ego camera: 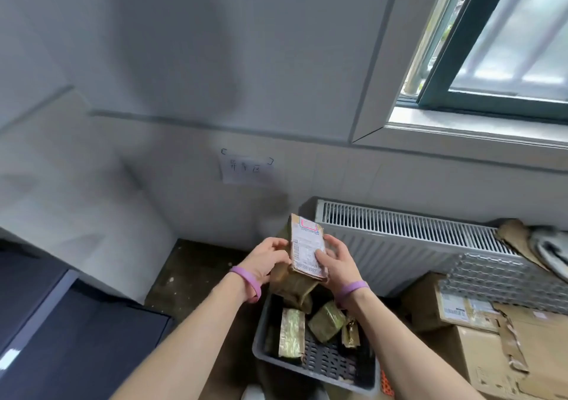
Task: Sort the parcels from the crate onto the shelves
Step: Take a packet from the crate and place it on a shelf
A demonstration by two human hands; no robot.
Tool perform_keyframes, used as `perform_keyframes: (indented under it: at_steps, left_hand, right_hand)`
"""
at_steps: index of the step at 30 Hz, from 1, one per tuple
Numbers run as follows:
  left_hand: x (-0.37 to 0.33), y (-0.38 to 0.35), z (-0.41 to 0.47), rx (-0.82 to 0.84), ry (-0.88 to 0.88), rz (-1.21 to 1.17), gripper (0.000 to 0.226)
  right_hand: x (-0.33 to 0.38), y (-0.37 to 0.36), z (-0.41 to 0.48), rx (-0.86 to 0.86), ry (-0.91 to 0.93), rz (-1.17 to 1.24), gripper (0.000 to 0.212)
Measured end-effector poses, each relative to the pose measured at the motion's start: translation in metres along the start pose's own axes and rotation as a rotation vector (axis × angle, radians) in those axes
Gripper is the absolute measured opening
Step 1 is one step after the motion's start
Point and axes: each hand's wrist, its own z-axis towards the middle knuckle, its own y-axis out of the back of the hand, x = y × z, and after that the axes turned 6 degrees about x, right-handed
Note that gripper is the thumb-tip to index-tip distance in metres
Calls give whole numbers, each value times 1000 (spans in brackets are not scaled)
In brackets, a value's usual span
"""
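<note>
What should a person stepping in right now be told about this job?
Hands: the left hand and right hand together hold one labelled parcel, label facing up, above the crate.
Crate: at least three wrapped parcels lie inside.
Done: one parcel is out of the crate and in hand; none can be seen on a shelf.
Left: shelve this parcel, then the rest.
</note>
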Motion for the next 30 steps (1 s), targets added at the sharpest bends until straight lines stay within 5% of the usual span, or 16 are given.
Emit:
perform_keyframes:
  at_steps: [7,15,24,30]
  left_hand:
    - [-14,-1,-3,-15,-87,9,29]
    - [-24,11,-8,-116,-381,98,40]
    - [-40,52,-18,-236,-506,156,50]
    - [-62,93,-19,-282,-477,233,79]
  right_hand:
    - [20,3,-2,99,76,-15,54]
    - [49,-18,-3,196,181,-43,57]
    - [50,-69,10,212,273,-131,54]
    - [56,-94,14,274,351,-475,53]
